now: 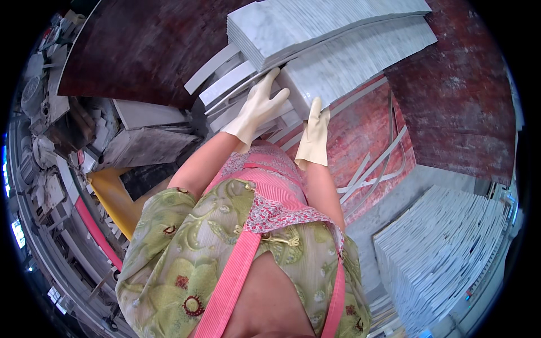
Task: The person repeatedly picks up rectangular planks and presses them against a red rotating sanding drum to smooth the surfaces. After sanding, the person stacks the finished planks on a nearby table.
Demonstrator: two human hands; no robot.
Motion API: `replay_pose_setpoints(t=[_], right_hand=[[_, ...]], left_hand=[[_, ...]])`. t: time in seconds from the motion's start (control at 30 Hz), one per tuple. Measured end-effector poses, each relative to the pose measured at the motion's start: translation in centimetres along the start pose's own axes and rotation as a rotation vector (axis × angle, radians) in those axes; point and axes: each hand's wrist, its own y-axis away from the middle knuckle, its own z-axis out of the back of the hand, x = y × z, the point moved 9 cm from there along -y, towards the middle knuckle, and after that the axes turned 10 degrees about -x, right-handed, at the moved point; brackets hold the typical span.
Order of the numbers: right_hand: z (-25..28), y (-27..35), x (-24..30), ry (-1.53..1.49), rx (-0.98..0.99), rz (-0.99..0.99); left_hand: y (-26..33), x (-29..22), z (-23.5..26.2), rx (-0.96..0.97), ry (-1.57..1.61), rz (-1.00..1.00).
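Observation:
Cream rubber gloves cover both my hands. My left hand (259, 107) reaches to the left end of the front row of grey-veined marble tiles (344, 70), fingers stretched and thumb apart, its tips by the gap between the two rows. At the near corner of that row, my right hand (314, 132) rests against the edge with its fingers pointing up and extended. Behind stands a second row of marble tiles (315, 25), packed face to face. White strips (228, 81) stick out beside my left hand. Neither hand visibly grips a tile.
Dark red boards (146, 50) stand behind and to the right. Loose white straps (372, 169) lie on a red, scuffed surface (352, 146). A large stack of thin slabs (442, 253) is at lower right. Broken slabs (152, 141) and a yellow frame (112, 194) sit at left.

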Motion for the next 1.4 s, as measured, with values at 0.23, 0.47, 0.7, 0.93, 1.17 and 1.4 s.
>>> replay_pose_setpoints(t=[0.23,0.47,0.7,0.93,1.17,1.4], right_hand=[[0.1,1.5,1.6,0.058,-0.049,-0.039],[-0.1,2.2,5.6,0.337,0.136,0.211],[0.7,0.1,4.8,1.082,0.045,0.232],[1.4,1.3,6.4,0.911,-0.015,0.204],[1.4,0.4,1.7,0.206,0.069,-0.231],[1.0,0.4,0.3,0.039,0.004,-0.235]], left_hand=[[-1.7,-0.6,-1.8,-0.001,0.019,0.107],[-3.1,-0.1,-2.2,0.178,-0.078,0.155],[-3.3,-1.6,-2.1,0.127,-0.106,0.174],[-3.0,-0.5,-2.4,0.116,-0.129,0.178],[-2.8,0.9,-2.7,0.075,-0.123,0.118],[-3.0,1.7,-2.7,0.070,-0.050,0.124]])
